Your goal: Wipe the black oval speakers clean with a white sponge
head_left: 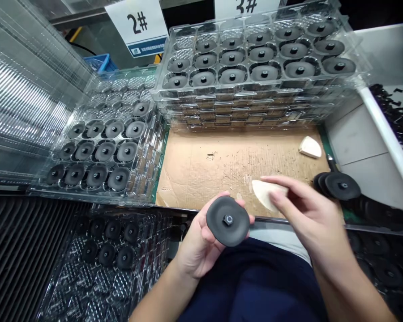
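Note:
My left hand [198,243] is closed round a dark grey round disc [227,220] with a small hub in its middle, held face up over my lap. My right hand [305,214] pinches a pale cream wedge-shaped pad [263,192] just right of the disc, above the front edge of the cardboard sheet [221,165]. A second cream wedge [310,147] lies on the cardboard at the far right. A short stack of the same dark discs [339,185] rests to the right of my right hand.
A clear plastic tray [97,152] with rows of discs sits at the left. A stack of clear trays [258,62] filled with discs stands behind the cardboard. Signs marked 2# [137,24] and 3# stand behind. Another tray [110,250] lies low at the front left.

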{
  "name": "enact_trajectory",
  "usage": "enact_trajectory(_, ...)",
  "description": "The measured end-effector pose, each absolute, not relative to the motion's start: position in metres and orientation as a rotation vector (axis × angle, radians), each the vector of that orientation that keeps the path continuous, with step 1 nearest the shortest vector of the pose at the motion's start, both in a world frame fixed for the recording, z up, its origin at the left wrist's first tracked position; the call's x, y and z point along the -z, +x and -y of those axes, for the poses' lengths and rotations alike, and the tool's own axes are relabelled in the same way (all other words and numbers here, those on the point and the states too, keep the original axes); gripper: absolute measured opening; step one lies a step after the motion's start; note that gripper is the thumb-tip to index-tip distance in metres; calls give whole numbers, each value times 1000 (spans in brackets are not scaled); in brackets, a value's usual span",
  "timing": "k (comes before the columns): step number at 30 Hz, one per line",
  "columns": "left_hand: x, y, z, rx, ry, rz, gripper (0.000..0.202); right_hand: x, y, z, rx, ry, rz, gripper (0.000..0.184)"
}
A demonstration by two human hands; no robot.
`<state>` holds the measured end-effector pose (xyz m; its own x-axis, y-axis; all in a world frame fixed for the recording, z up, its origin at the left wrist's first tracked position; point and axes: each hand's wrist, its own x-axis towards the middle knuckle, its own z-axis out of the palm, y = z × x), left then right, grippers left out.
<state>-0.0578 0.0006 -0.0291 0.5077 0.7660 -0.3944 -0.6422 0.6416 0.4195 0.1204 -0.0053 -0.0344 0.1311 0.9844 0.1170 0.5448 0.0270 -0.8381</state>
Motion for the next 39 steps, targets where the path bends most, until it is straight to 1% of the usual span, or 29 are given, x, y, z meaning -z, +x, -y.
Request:
enact_trajectory(2,28,-56,1,-902,271,-681,60,10,110,10,-578,-1378,1628,28)
enact_trajectory(4,29,-56,2,-943,295,-745,59,-4,103,11,-578,-1154,1828,32)
enact_trajectory(5,31,-56,2,-954,296,-768,58,-7,101,11,-593,-1132,1915,32)
enact_trajectory(7,34,-58,2,-975,282,-799,57,-9,100,8,-590,-1253,1991,31)
enact_trajectory(9,37,-60,3,-985,285,-801,62,-10,100,5,-545,-1319,1934,33)
enact_trajectory(11,39,-60,3,-976,303,-800,66,-7,98,1,-588,-1223,1835,33)
enact_trajectory(13,40,-60,2,-977,304,-840,66,3,100,-5,-750,-1196,1739,27)
enact_trajectory(16,41,-61,0,-1002,274,-878,65,37,111,-9,-993,-1403,1611,17)
enact_trajectory(20,42,-63,-4,-988,260,-843,65,90,126,0,-1007,-1582,1591,18)
enact_trajectory(22,42,-63,-5,-973,256,-835,64,95,127,5,-1005,-1605,1592,17)
enact_trajectory(24,41,-61,-5,-967,257,-817,65,79,121,6,-963,-1633,1555,18)
enact_trajectory(26,39,-59,-4,-972,271,-818,66,48,109,3,-863,-1601,1510,21)
enact_trajectory(29,37,-58,-3,-984,290,-836,56,2,88,-1,-728,-1281,1638,25)
enact_trajectory(31,37,-59,-2,-988,298,-854,52,-14,79,-2,-821,-1134,1782,25)
enact_trajectory(34,39,-61,-1,-993,302,-883,56,-16,74,-6,-1062,-1154,1941,24)
enact_trajectory(35,39,-61,0,-985,305,-875,55,-14,73,-8,-1061,-1181,1944,24)
enact_trajectory(38,39,-59,2,-956,302,-836,40,-8,68,-11,-822,-1178,1860,28)
enact_trajectory(39,39,-60,2,-958,294,-831,38,-8,67,-9,-786,-1141,1843,29)
